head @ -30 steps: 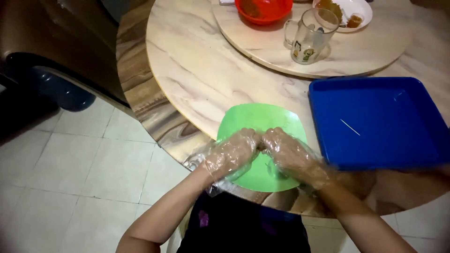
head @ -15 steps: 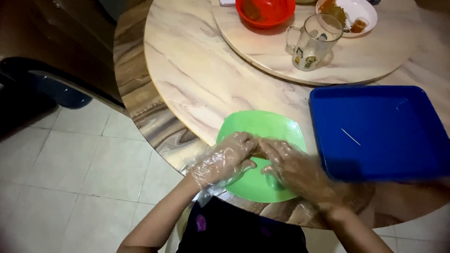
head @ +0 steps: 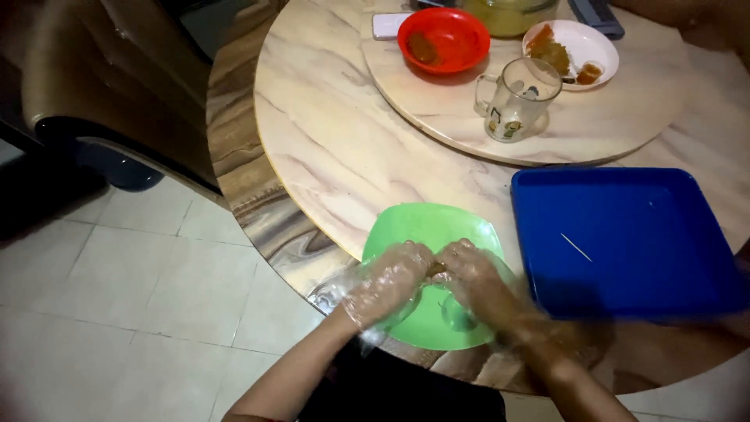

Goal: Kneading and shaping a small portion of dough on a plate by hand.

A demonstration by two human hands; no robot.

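Both gloved hands, left hand (head: 388, 283) and right hand (head: 475, 280), are pinching a small brown bit (head: 436, 270) over the green plate (head: 426, 230), and it is probably risking slipping from the loose gloves.

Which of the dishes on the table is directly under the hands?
The green plate, at the table's near edge. The red bowl and white plate sit far off on the turntable.
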